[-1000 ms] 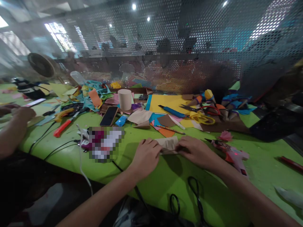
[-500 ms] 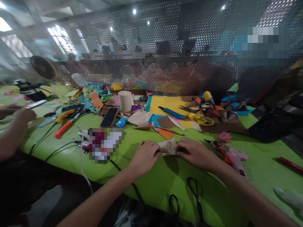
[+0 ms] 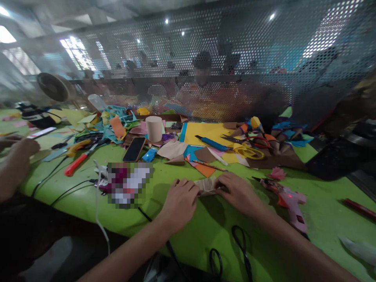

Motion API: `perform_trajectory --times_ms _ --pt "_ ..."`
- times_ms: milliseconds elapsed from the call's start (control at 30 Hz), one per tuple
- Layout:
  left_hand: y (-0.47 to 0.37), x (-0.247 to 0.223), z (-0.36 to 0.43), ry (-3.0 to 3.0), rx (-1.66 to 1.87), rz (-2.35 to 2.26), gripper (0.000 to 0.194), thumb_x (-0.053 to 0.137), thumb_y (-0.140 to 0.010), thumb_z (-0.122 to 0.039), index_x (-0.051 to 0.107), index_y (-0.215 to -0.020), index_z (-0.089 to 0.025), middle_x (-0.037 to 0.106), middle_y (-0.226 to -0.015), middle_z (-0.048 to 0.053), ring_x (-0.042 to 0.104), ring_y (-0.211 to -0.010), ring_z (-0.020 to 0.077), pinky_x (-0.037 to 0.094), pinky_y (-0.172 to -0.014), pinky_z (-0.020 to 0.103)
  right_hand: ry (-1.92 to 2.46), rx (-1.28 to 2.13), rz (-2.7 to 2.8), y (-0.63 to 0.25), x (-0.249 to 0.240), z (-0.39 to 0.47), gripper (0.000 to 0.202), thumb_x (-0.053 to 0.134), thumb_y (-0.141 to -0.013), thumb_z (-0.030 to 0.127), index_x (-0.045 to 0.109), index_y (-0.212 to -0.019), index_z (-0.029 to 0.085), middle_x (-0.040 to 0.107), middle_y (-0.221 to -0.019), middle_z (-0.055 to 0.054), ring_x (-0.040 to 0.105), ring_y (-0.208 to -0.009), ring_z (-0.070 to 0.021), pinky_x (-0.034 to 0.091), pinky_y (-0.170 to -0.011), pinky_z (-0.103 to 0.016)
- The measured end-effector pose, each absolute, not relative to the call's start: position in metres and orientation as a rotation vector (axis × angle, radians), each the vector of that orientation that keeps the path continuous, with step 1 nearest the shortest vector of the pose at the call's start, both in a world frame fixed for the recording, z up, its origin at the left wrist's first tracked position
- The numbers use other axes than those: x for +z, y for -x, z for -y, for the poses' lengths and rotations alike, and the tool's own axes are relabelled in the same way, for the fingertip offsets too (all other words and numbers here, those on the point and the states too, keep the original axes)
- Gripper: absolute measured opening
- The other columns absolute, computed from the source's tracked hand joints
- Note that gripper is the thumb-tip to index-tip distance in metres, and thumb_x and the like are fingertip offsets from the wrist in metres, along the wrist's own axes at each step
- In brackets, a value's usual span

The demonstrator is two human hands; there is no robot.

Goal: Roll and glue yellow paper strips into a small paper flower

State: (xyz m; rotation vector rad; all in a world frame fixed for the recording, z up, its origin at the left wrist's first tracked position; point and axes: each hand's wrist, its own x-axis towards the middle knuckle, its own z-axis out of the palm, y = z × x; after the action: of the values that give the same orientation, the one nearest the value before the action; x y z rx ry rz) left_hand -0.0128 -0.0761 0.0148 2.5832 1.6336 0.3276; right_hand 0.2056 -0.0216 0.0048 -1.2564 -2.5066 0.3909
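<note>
Between my two hands is a small beige piece of creased paper (image 3: 206, 185), held just above the green table. My left hand (image 3: 181, 199) grips its left end, and my right hand (image 3: 233, 191) pinches its right end; the fingertips partly hide both ends. To the right of my right hand lies a pink glue gun (image 3: 289, 199) with a lit red light, beside a pink paper flower (image 3: 277, 173). Just beyond my hands, a pencil (image 3: 210, 165) rests by an orange paper scrap (image 3: 206, 170).
Farther back are a blue cutter (image 3: 213, 143), scissors with red handles (image 3: 246, 140), yellow-handled scissors (image 3: 249, 151), a beige cylinder (image 3: 154, 129) and a phone (image 3: 134, 149). Black cables (image 3: 242, 250) hang at the front edge. Another person's hand (image 3: 22, 154) is at the left.
Both hands keep hold of the paper, which now shows closer creases across it, and the fingers have shifted slightly. The other person's hand at the left has moved a little.
</note>
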Motion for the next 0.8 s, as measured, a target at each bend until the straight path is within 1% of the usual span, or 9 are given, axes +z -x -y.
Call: perform_trajectory --times_ms 67,167,333,467,567,667,733,800 --pt "0.014 0.016 0.076 -2.568 0.328 -1.625 0.008 0.056 -0.092 -0.02 0.063 -0.094 -0.02 0.068 -0.097 0.004 0.057 -0.098 0.0267 0.038 -0.09 0.045 1.205 0.381 2.546 -0.206 0.009 0.023 0.007 0.062 -0.086 0.014 0.066 -0.086 0.02 0.066 -0.092 -0.007 0.058 -0.093 -0.0249 0.042 -0.08 -0.035" --pt "0.015 0.016 0.071 -2.542 0.317 -1.63 0.009 0.056 -0.093 -0.022 0.065 -0.097 -0.021 0.069 -0.099 0.003 0.058 -0.099 0.0257 0.038 -0.091 0.044 1.159 0.389 2.591 -0.208 0.013 0.022 0.005 0.067 -0.084 0.017 0.067 -0.087 0.021 0.067 -0.091 -0.006 0.059 -0.09 -0.0244 0.042 -0.077 -0.034" --pt "0.019 0.015 0.063 -2.465 0.329 -1.631 0.014 0.054 -0.096 -0.024 0.066 -0.091 -0.021 0.07 -0.094 0.002 0.06 -0.096 0.0235 0.037 -0.087 0.04 1.167 0.392 2.598 -0.209 0.011 0.021 0.007 0.064 -0.086 0.014 0.066 -0.085 0.019 0.067 -0.089 -0.007 0.06 -0.088 -0.024 0.043 -0.076 -0.034" --pt "0.02 0.016 0.065 -2.386 0.354 -1.628 0.009 0.055 -0.094 -0.018 0.063 -0.092 -0.022 0.07 -0.094 0.001 0.06 -0.095 0.0224 0.037 -0.085 0.039 1.15 0.437 2.609 -0.208 0.008 0.022 0.008 0.065 -0.084 0.012 0.064 -0.082 0.02 0.067 -0.088 -0.004 0.06 -0.086 -0.0216 0.044 -0.074 -0.031" --pt "0.018 0.015 0.068 -2.435 0.334 -1.675 0.013 0.052 -0.093 -0.014 0.062 -0.094 -0.022 0.067 -0.098 0.003 0.057 -0.096 0.0238 0.038 -0.083 0.039 1.209 0.424 2.557 -0.205 0.004 0.022 0.008 0.062 -0.086 0.013 0.062 -0.081 0.018 0.066 -0.086 -0.005 0.06 -0.083 -0.0213 0.044 -0.072 -0.031" --pt "0.015 0.014 0.072 -2.516 0.279 -1.704 0.017 0.049 -0.091 -0.01 0.062 -0.093 -0.02 0.065 -0.1 0.005 0.056 -0.097 0.0249 0.039 -0.085 0.04 1.263 0.379 2.492 -0.202 -0.001 0.021 0.004 0.06 -0.089 0.015 0.062 -0.087 0.018 0.067 -0.09 -0.006 0.059 -0.085 -0.0225 0.043 -0.073 -0.032" --pt "0.015 0.015 0.073 -2.559 0.267 -1.693 0.017 0.049 -0.09 -0.01 0.063 -0.093 -0.02 0.066 -0.098 0.005 0.056 -0.097 0.0254 0.039 -0.088 0.042 1.261 0.347 2.48 -0.201 -0.001 0.021 0.004 0.061 -0.089 0.015 0.062 -0.088 0.018 0.067 -0.092 -0.007 0.058 -0.089 -0.0237 0.042 -0.076 -0.034" --pt "0.015 0.015 0.074 -2.581 0.284 -1.672 0.011 0.053 -0.091 -0.016 0.063 -0.093 -0.02 0.066 -0.097 0.005 0.056 -0.097 0.026 0.038 -0.09 0.044 1.232 0.33 2.502 -0.202 0.002 0.022 0.006 0.062 -0.088 0.013 0.064 -0.085 0.018 0.066 -0.09 -0.007 0.058 -0.089 -0.024 0.041 -0.077 -0.034"
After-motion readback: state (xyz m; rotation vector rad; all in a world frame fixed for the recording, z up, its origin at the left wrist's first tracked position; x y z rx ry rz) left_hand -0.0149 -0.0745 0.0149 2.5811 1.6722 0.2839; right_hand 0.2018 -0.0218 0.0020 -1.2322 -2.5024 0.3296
